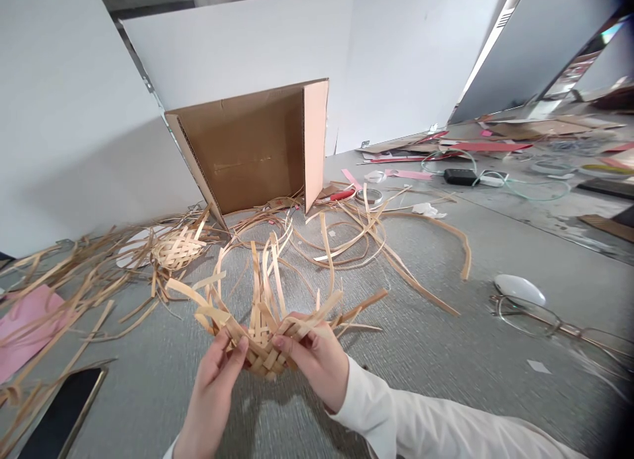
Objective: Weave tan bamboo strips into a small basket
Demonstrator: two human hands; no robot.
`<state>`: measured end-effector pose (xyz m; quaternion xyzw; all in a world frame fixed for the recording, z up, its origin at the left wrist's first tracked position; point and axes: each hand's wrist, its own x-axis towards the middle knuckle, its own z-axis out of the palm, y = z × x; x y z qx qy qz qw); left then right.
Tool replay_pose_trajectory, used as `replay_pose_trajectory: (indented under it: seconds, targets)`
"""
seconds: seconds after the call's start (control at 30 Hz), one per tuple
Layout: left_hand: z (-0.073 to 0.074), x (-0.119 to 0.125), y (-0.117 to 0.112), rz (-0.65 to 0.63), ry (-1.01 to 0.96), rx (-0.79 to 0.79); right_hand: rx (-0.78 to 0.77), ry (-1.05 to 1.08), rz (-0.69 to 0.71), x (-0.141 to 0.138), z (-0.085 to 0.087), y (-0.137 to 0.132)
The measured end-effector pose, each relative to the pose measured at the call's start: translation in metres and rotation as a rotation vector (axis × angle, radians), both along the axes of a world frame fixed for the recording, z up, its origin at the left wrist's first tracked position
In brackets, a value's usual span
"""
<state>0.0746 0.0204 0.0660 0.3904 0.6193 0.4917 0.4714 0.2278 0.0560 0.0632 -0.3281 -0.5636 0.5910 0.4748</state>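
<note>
Between my hands is a partly woven basket of flat tan strips, its near edge a tight criss-cross and its loose ends fanning up and outward. My left hand pinches the weave at its left side, thumb against the strips. On the right side, my right hand grips crossing strips between thumb and fingers. The fingertips behind the weave are partly hidden. Another small woven piece lies among loose strips farther back on the left.
Loose strips curl across the grey table. An open cardboard box stands behind, against white panels. A phone and pink paper lie left. Eyeglasses and a white mouse lie right; a tape roll is farther back.
</note>
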Motion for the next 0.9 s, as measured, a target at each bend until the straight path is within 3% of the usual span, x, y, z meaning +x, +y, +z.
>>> replay_pose_trajectory:
  seconds: [0.17,0.27,0.53,0.63,0.73,0.9]
  targets:
    - [0.002,0.006,0.002,0.051,-0.167,-0.037,-0.017,-0.014,0.012,-0.002,-0.001,0.0]
    - [0.005,0.011,0.001,-0.028,-0.226,-0.052,-0.016,0.006,0.044,-0.003,-0.002,-0.001]
    - [0.002,0.014,0.004,-0.033,-0.141,-0.025,-0.122,0.106,0.196,-0.008,-0.003,-0.001]
    - [0.003,0.013,0.006,-0.059,-0.112,0.014,-0.167,0.109,0.129,-0.008,-0.005,-0.001]
    - [0.002,0.012,0.006,-0.054,-0.086,0.034,-0.119,0.033,0.013,-0.006,-0.006,-0.001]
    - [-0.001,0.011,0.005,-0.032,-0.079,0.044,-0.036,-0.039,-0.039,-0.004,-0.006,0.0]
